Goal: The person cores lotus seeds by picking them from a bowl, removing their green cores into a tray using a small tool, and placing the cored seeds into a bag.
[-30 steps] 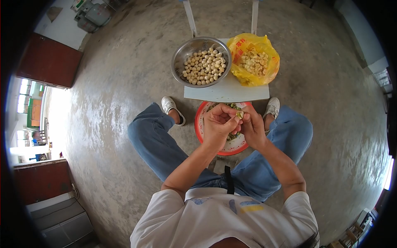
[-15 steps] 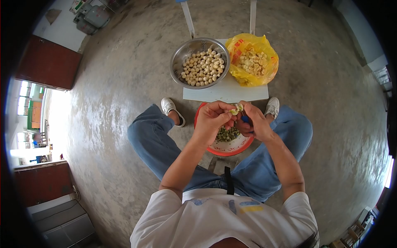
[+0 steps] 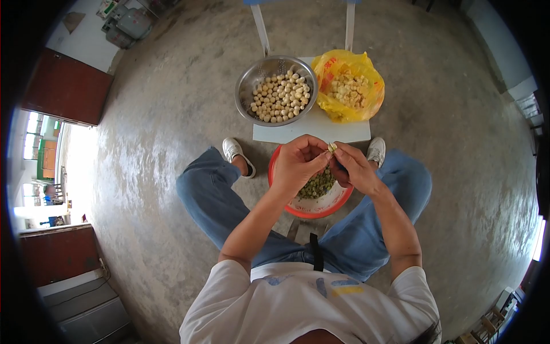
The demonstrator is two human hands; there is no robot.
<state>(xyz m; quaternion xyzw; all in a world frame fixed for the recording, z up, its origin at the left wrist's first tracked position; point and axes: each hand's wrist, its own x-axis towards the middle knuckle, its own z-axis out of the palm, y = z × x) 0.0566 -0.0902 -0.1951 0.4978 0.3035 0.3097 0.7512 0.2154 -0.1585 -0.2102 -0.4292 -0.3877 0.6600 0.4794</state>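
Observation:
Above the basin, my left hand and my right hand meet at the fingertips. Both are closed in a pinch on a small whitish-green piece, too small to identify. The undersides of my fingers are hidden, so I cannot tell whether my right hand also holds a tool. Below the hands, a red-rimmed white basin contains chopped-looking green scraps; my hands cover its upper part.
On a pale low seat ahead stand a steel colander of round cream-coloured balls and a yellow plastic bag of pale yellow chunks. My knees flank the basin. Grey gas cylinders stand far left.
The pale green piece has turned and shows less between my fingertips. My left fingers have curled further over, and the blue thing seen at my right palm is now hidden.

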